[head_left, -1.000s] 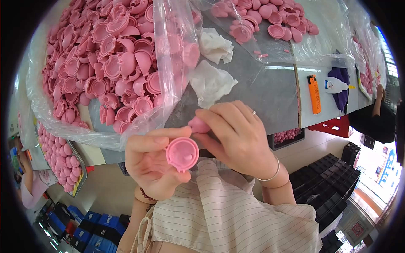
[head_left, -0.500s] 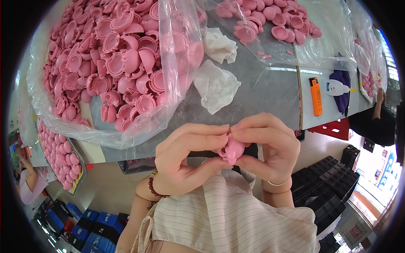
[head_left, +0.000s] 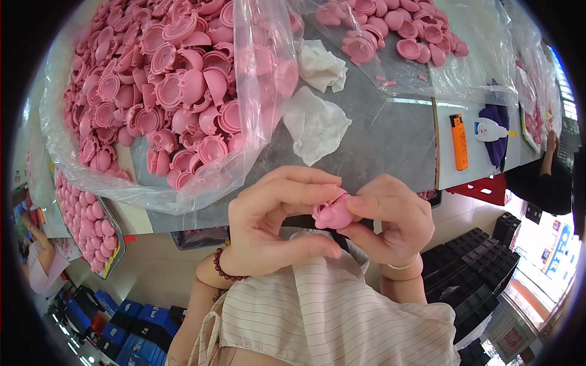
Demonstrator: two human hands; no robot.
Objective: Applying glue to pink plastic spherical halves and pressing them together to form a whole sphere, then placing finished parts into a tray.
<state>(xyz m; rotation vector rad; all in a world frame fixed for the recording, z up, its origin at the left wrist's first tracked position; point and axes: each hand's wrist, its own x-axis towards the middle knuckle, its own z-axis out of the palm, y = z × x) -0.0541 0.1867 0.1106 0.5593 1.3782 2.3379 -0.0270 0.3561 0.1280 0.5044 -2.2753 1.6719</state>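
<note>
A small round pink plastic shell with a seam and little bumps is held in front of my body, above the table's near edge. My right hand is closed on it, pinching its right side between thumb and fingers. My left hand is curved around its left side. The left fingertips lie at the shell's upper edge, while the left thumb stands apart below it. Ahead and to the left, a clear plastic bag holds a large heap of pink shell halves.
Crumpled white tissues lie on the grey table. More pink shells sit on plastic sheeting at the far right. An orange lighter and a white glue bottle lie right. A tray of pink pieces stands left.
The pink shell has turned in my fingers, its seam now facing up. My left thumb has come off it and spread away, while my right hand keeps its pinch.
</note>
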